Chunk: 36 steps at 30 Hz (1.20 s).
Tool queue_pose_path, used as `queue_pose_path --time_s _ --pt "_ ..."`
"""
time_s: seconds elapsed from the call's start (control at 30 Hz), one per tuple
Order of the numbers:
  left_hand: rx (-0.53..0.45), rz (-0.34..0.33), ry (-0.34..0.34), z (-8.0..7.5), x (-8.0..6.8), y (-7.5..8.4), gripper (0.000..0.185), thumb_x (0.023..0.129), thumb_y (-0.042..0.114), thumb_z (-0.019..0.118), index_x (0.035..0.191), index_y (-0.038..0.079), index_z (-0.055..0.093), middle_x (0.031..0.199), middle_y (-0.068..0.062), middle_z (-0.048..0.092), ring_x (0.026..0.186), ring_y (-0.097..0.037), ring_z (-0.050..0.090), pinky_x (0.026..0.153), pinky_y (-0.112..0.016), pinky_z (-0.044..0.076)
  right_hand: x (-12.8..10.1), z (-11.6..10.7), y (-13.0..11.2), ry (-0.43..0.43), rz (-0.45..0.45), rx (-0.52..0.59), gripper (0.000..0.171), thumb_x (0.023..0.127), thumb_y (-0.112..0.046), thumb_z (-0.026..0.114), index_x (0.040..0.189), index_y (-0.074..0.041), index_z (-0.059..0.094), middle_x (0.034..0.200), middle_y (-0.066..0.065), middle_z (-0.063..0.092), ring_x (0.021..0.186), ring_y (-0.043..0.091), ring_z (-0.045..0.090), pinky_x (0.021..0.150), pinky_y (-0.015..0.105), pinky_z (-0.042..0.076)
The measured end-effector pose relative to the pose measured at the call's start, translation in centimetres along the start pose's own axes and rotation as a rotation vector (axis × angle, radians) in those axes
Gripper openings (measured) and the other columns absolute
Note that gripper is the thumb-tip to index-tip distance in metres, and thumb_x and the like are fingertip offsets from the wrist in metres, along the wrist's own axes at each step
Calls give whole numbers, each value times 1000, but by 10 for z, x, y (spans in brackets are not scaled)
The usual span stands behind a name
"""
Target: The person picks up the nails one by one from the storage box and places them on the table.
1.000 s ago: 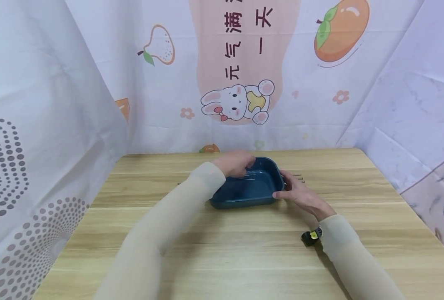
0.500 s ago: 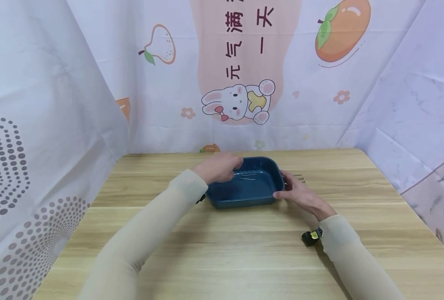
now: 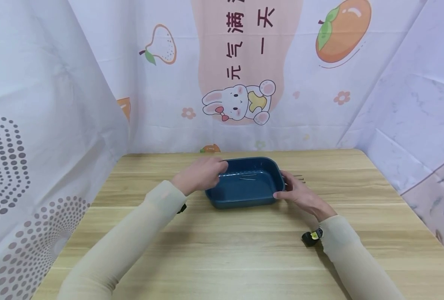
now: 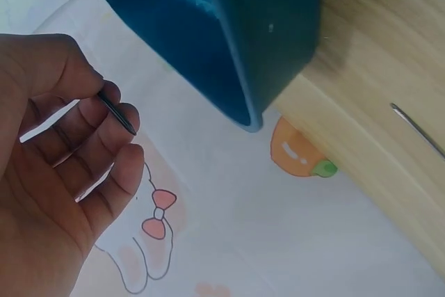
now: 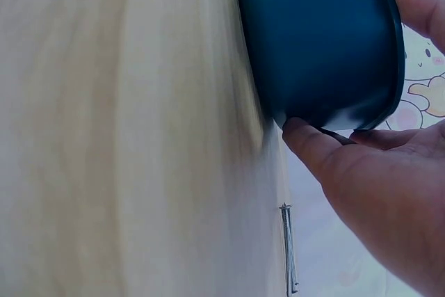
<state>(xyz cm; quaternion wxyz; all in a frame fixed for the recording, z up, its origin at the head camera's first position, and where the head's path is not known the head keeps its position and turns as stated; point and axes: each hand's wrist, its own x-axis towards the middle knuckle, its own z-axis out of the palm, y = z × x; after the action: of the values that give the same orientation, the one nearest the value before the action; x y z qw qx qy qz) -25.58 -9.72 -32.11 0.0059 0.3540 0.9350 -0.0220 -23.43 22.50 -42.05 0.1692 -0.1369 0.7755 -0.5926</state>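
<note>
- Cloth with grey dotted rings hangs at the far left and closes that side of the wooden surface.
- Left hand sits at the left rim of the tray, its beige sleeve running back toward the near left edge. In the left wrist view the fingers are curled and pinch a thin dark nail between thumb and fingertips, just beside the tray's outer wall.
- Dark blue rectangular tray rests flat on the surface, in the far half and about the middle of its width. Thin metal nails lie on its floor.
- One more nail lies on the bare wood near the tray's left side, seen only in the left wrist view.
- Right hand clasps the tray's right end: the thumb presses the near corner and the fingers wrap the end wall, as the right wrist view shows with the thumb against the blue wall.
- A few nails lie on the wood just beyond the right hand; the right wrist view shows one close to the thumb.
- A small black and yellow device sits at the right wrist.
- Behind it all hangs a backdrop with a cartoon rabbit and an orange persimmon.
</note>
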Motion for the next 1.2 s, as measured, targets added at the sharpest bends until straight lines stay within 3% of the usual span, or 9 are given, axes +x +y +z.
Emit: queue_pose_path --time_s 0.3,0.63,0.93,1.2 --pt "-10 19 63 11 -21 -13 14 86 5 61 99 11 63 84 2 57 71 -14 51 67 -27 46 1 0 0 -2 -3 2 93 85 -14 71 152 -5 7 154 24 14 139 43 20 107 55 24" --pt "-20 -10 124 24 -41 -31 26 80 -4 55 100 7 65 93 -2 63 81 -17 61 74 -33 51 -1 0 -1 8 3 -11 97 83 -20 74 153 -6 7 154 23 15 138 42 21 107 55 26" --pt "-24 -38 107 38 -61 -46 21 79 -6 56 93 8 64 90 -2 62 78 -18 61 73 -35 51 -1 0 -2 8 17 -16 96 83 -19 73 153 -7 8 154 23 16 138 42 23 107 55 27" --pt "-17 -69 63 52 -68 -57 21 80 -4 60 96 8 66 93 -3 64 81 -20 63 74 -36 51 -1 0 -2 8 15 -11 95 84 -19 72 153 -6 7 154 23 15 138 43 21 107 56 25"
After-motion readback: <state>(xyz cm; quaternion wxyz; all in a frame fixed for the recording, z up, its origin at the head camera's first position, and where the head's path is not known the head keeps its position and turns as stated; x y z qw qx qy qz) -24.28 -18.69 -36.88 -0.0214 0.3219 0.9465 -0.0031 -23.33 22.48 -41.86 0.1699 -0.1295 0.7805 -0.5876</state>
